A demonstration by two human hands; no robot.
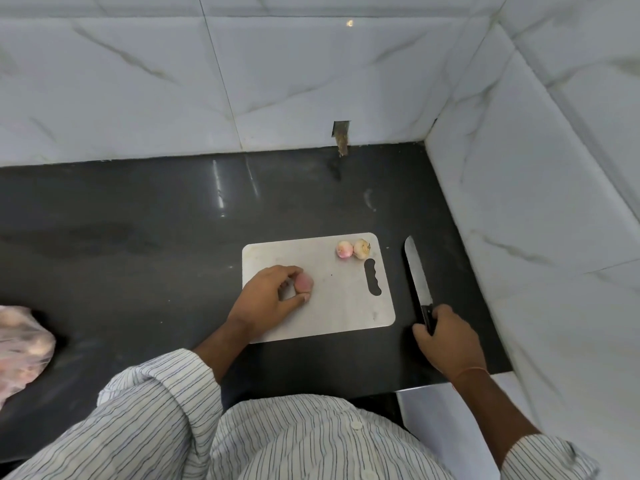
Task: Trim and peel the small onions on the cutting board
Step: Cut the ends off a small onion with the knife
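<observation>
- Plastic bag (pixel 20 348): thin, translucent and crumpled, with pinkish contents; it lies on the counter at the far left edge, partly cut off by the frame.
- Counter (pixel 138 237): dark, smooth and glossy, showing light reflections and faint smears.
- Left hand (pixel 268 299): reaches forward from a rolled striped sleeve (pixel 156 393) onto the near left part of the board, palm down. Curled fingers and thumb pinch the pink onion (pixel 304 283), which sits at the fingertips and rests on the board surface.
- Cutting board (pixel 346 306): pale grey, flat, rectangular with rounded corners and a wavy slotted handle hole at its right side.
- Two further onions (pixel 353 250): small and round, touching each other at the board's far right corner, well apart from the left hand. The left one is pinkish; the right one is pale tan with a dry skin.
- Knife (pixel 417 271): long, flat metal blade with a dark handle, lying on the counter just beside the board's right edge, tip pointing away from the person.
- Right hand (pixel 446 337): back of hand upward, fingers curled around the knife handle.
- Walls (pixel 519 202): white, marble-veined glossy tiles.
</observation>
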